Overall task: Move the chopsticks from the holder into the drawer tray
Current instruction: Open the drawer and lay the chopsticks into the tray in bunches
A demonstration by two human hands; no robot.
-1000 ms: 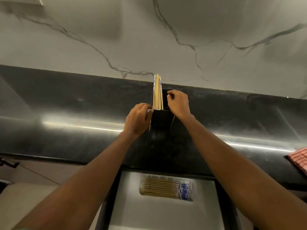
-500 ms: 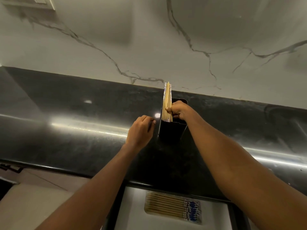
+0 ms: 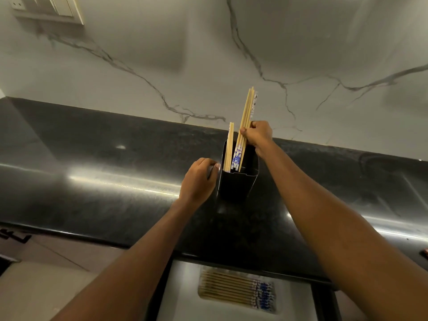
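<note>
Fingers (image 3: 246,133) of the right hand (image 3: 258,135) curl round a small bundle of chopsticks (image 3: 247,110) at mid-length, their blue-patterned ends low inside the holder (image 3: 238,184). The sticks look light, stiff and smooth, so they may fan or slip; a firm mid-length pinch suits them. The left hand (image 3: 198,181) steadies the holder, seemingly pinching its edge. Other sticks lie in the drawer tray (image 3: 183,295) below the bench (image 3: 104,181).

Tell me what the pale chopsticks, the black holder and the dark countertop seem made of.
Pale tan chopsticks: likely bamboo or wood, matte, blue-and-white printed ends. Black rectangular holder: thin sheet with creased edges, metal or plastic, unclear which. Dark speckled countertop: polished stone, perhaps granite, given its glossy light streaks.
</note>
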